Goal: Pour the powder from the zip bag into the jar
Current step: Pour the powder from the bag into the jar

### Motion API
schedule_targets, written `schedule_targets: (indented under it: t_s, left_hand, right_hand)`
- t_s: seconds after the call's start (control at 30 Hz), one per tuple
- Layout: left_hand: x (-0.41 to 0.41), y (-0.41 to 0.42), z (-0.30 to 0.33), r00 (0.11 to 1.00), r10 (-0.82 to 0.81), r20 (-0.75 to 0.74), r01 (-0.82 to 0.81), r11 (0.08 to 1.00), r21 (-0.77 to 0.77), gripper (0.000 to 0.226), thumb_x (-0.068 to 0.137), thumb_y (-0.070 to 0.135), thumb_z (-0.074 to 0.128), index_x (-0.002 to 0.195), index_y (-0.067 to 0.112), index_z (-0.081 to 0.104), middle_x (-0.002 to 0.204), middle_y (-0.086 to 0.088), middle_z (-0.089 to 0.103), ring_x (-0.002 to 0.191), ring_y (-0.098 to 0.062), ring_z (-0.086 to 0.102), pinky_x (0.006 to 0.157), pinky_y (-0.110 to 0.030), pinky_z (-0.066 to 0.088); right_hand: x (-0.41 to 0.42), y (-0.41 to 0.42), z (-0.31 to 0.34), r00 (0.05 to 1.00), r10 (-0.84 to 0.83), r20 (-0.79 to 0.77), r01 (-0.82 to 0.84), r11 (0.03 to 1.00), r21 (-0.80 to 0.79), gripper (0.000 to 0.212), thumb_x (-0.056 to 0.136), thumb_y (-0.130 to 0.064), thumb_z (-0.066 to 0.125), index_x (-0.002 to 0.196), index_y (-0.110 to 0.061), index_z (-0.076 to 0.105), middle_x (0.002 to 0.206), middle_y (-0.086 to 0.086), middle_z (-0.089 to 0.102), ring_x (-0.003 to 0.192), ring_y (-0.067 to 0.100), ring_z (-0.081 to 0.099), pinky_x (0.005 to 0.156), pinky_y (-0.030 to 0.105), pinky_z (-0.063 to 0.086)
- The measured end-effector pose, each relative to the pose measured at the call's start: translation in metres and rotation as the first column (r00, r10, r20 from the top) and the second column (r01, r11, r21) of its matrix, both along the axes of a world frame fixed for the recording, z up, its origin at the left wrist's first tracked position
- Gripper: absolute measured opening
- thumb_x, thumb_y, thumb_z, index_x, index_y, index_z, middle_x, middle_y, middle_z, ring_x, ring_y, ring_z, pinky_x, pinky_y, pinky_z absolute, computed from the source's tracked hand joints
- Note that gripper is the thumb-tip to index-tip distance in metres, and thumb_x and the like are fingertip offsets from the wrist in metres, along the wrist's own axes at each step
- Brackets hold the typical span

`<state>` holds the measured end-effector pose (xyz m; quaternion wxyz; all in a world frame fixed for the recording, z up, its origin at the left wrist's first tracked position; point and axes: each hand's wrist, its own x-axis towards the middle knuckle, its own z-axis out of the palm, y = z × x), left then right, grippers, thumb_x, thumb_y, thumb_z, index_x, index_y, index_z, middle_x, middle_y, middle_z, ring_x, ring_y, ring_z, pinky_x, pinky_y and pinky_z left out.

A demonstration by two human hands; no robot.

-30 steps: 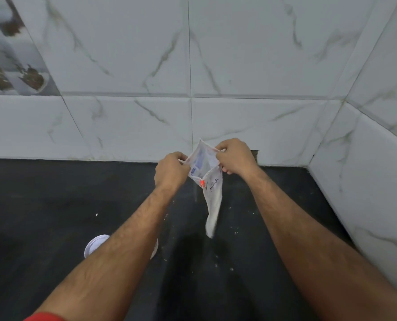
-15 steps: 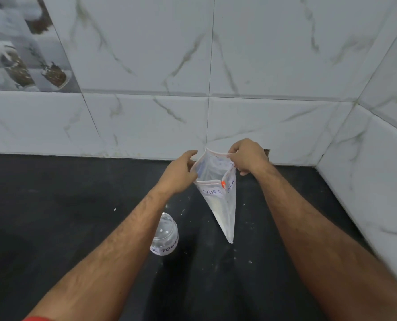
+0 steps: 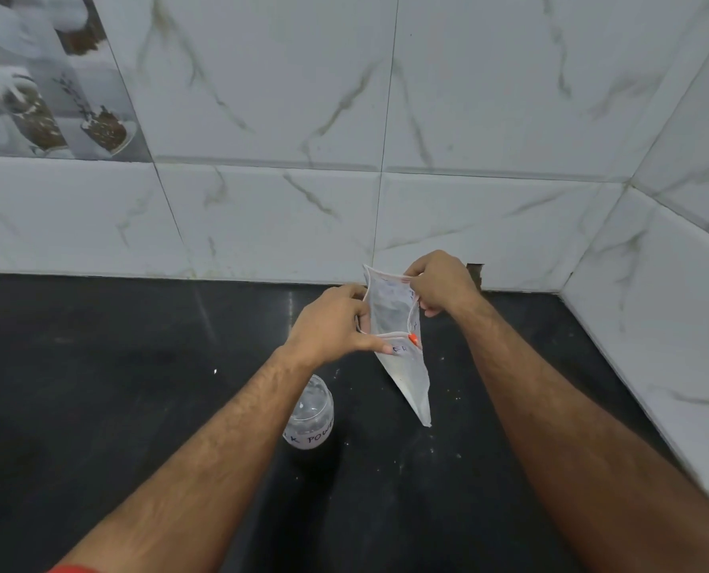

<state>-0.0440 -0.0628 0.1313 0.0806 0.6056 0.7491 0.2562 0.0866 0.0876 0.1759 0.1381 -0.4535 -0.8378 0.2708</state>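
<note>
A clear zip bag (image 3: 402, 366) with handwritten letters and an orange slider hangs above the black counter, its mouth spread wide and white powder dusting its lower tip. My left hand (image 3: 328, 324) pinches the near-left edge of the mouth. My right hand (image 3: 441, 283) grips the far-right edge. A small clear jar (image 3: 313, 419) with a handwritten label stands on the counter below my left forearm, which hides part of it. The jar has no lid on.
The black counter (image 3: 137, 407) runs to white marble tile walls at the back (image 3: 303, 225) and right (image 3: 654, 324). Specks of white powder lie scattered on the counter around the bag's tip. A dark notch (image 3: 474, 268) sits in the back wall behind my right hand.
The bag's mouth has been pulled from pinched together to wide open. My left hand shifted to the near edge. The view swung left and a white lid at lower left went out of sight.
</note>
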Motion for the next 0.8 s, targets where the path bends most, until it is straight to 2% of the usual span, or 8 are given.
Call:
schedule_targets:
  t_s: [0.13,0.23,0.37,0.47,0.57,0.6,0.7,0.8]
  left_hand:
    - [0.0,-0.001,-0.007,0.998,0.061,0.025,-0.062,0.996,0.064,0.056,0.073,0.066,0.073,0.051,0.02,0.049,0.083,0.015,0.061,0.071,-0.006,0.057,0.055,-0.031,0.042]
    - [-0.006,-0.003,-0.015,0.989,0.147,0.027,-0.149,0.986,0.069,0.047,0.081,0.052,0.071,0.059,0.014,0.056,0.071,0.006,0.065,0.062,-0.014,0.058,0.054,-0.036,0.044]
    - [-0.009,-0.002,-0.019,0.963,0.259,0.081,-0.264,0.962,0.072,0.039,0.08,0.049,0.073,0.063,0.02,0.054,0.061,0.008,0.064,0.059,-0.014,0.057,0.051,-0.028,0.037]
    - [-0.006,0.002,-0.015,0.954,0.27,0.131,-0.281,0.957,0.072,0.036,0.077,0.056,0.075,0.09,0.029,0.055,0.074,0.012,0.068,0.069,-0.008,0.064,0.059,-0.03,0.049]
    - [-0.006,0.006,-0.011,0.963,0.248,0.105,-0.256,0.965,0.063,0.058,0.078,0.056,0.073,0.126,0.033,0.052,0.079,0.012,0.071,0.074,-0.008,0.066,0.064,-0.031,0.053]
    - [-0.007,0.009,-0.009,0.968,0.238,0.077,-0.242,0.969,0.049,0.056,0.08,0.055,0.071,0.128,0.031,0.056,0.079,0.011,0.071,0.075,-0.01,0.066,0.063,-0.03,0.051]
    - [-0.006,0.019,-0.002,0.97,0.238,0.05,-0.239,0.971,0.006,0.032,0.083,0.053,0.069,0.099,0.026,0.075,0.077,0.009,0.07,0.07,-0.012,0.063,0.055,-0.026,0.043]
    - [-0.003,0.03,0.005,0.957,0.266,0.114,-0.264,0.964,-0.028,0.036,0.085,0.048,0.068,0.076,0.013,0.073,0.067,0.002,0.067,0.062,-0.02,0.059,0.055,-0.031,0.044]
  right_hand:
    - [0.002,-0.004,-0.001,0.999,-0.015,0.051,0.011,0.997,0.077,0.03,0.085,-0.002,0.053,0.083,-0.017,0.079,0.068,0.006,0.072,0.05,0.021,0.062,0.057,0.032,0.061]
    - [0.007,-0.003,0.001,0.993,-0.045,0.114,0.029,0.99,0.138,0.039,0.081,0.005,0.048,0.09,-0.016,0.08,0.078,0.007,0.072,0.061,0.025,0.061,0.059,0.028,0.052]
    - [0.01,-0.002,0.001,0.986,-0.038,0.16,0.017,0.991,0.131,0.036,0.083,0.004,0.05,0.091,-0.016,0.079,0.081,0.006,0.074,0.057,0.022,0.063,0.061,0.033,0.06]
    - [0.008,-0.003,0.003,0.987,-0.009,0.161,-0.007,0.995,0.098,0.036,0.084,0.002,0.05,0.088,-0.018,0.078,0.081,0.006,0.076,0.05,0.022,0.065,0.056,0.032,0.062]
    - [0.009,0.0,0.005,0.992,0.008,0.129,-0.016,0.998,0.058,0.035,0.086,0.0,0.048,0.091,-0.02,0.076,0.079,0.003,0.073,0.047,0.022,0.066,0.046,0.026,0.057]
    - [0.011,0.002,0.004,0.995,0.01,0.098,-0.014,0.999,0.034,0.033,0.087,-0.002,0.048,0.093,-0.019,0.076,0.078,0.001,0.071,0.05,0.023,0.066,0.045,0.025,0.056]
    - [0.015,0.008,-0.002,0.999,-0.009,-0.049,0.006,0.999,-0.052,0.028,0.089,-0.008,0.051,0.103,-0.016,0.074,0.074,0.0,0.066,0.059,0.021,0.063,0.049,0.03,0.059]
    - [0.023,0.013,-0.013,0.964,-0.09,-0.251,0.041,0.98,-0.196,0.03,0.093,-0.015,0.055,0.121,-0.016,0.065,0.076,0.004,0.065,0.057,0.017,0.058,0.048,0.028,0.053]
